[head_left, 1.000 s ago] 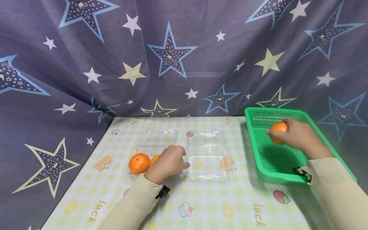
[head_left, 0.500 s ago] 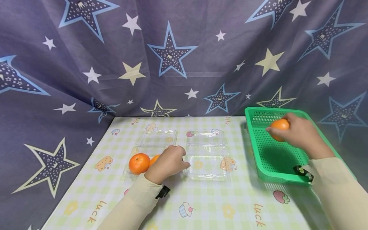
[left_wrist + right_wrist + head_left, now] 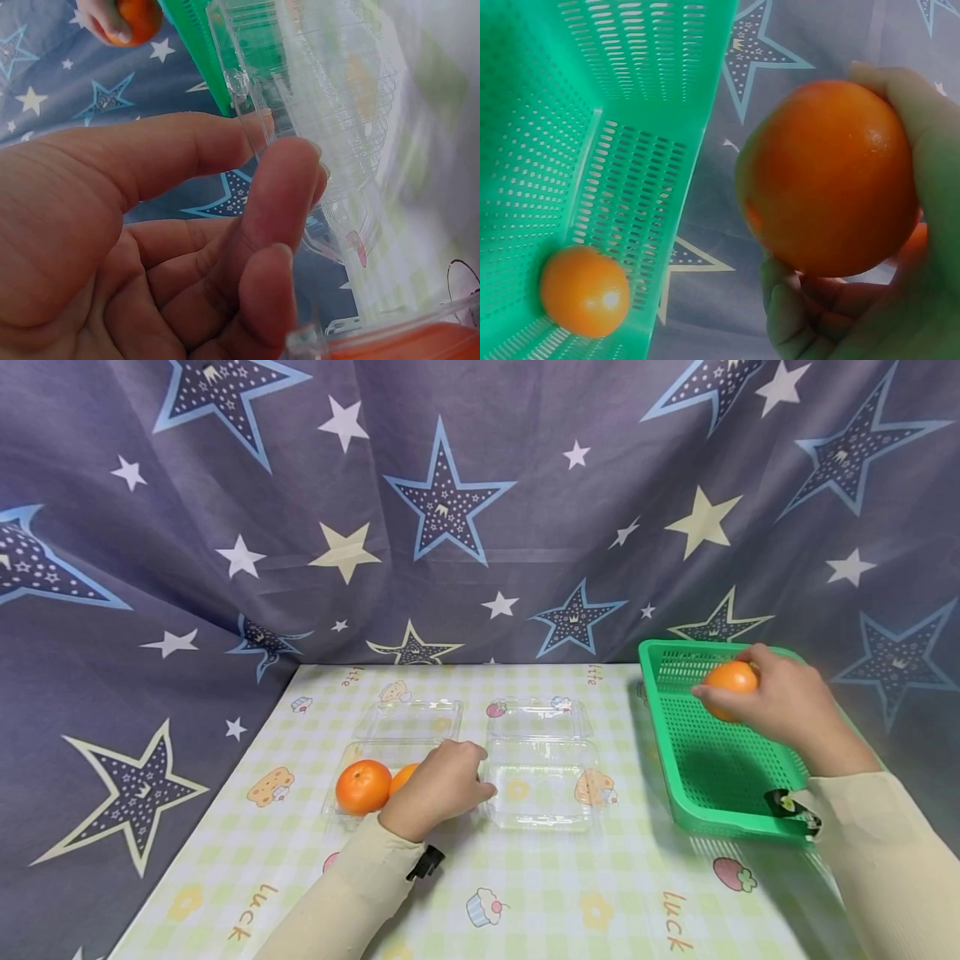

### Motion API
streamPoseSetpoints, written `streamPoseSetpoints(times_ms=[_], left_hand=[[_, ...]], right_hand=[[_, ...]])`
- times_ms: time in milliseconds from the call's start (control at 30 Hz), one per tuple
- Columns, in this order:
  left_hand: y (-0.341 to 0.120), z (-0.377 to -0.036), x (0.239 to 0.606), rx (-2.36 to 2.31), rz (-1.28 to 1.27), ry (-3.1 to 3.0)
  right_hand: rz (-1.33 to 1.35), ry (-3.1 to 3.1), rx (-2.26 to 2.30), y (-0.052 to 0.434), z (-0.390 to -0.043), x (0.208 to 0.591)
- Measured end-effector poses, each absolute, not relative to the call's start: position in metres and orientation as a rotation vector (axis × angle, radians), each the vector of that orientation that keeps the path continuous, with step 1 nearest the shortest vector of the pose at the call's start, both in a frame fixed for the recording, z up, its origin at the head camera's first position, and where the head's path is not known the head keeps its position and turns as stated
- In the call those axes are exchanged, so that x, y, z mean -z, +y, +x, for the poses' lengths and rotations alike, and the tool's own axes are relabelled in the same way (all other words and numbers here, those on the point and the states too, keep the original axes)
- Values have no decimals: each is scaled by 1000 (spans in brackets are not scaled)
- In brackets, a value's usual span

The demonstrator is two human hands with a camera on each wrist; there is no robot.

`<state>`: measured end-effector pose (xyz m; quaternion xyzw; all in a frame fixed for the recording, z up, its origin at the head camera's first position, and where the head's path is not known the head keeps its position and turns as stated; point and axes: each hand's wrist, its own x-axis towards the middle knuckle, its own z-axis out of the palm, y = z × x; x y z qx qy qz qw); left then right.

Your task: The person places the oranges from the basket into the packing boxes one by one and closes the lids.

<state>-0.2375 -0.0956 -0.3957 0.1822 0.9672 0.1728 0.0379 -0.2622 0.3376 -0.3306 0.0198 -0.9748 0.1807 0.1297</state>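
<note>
The right hand (image 3: 787,710) is gripping an orange (image 3: 729,683) with curled fingers, above the green basket (image 3: 720,777), where another orange (image 3: 585,291) is lying. The left hand (image 3: 438,785), loosely curled and holding nothing, is resting against the clear plastic box (image 3: 375,760) with two oranges (image 3: 363,786).

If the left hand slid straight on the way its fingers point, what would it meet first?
Probably the empty clear clamshell box: the left hand rests at the box with two oranges, fingers pointing right at its neighbour's near wall. Whether they already touch is unclear.
</note>
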Motion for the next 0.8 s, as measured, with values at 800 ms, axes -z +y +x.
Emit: streamPoseSetpoints(times_ms=[800], left_hand=[[-95, -237, 395, -522, 585, 2960]], right_hand=[[102, -2784, -587, 315, -248, 316]])
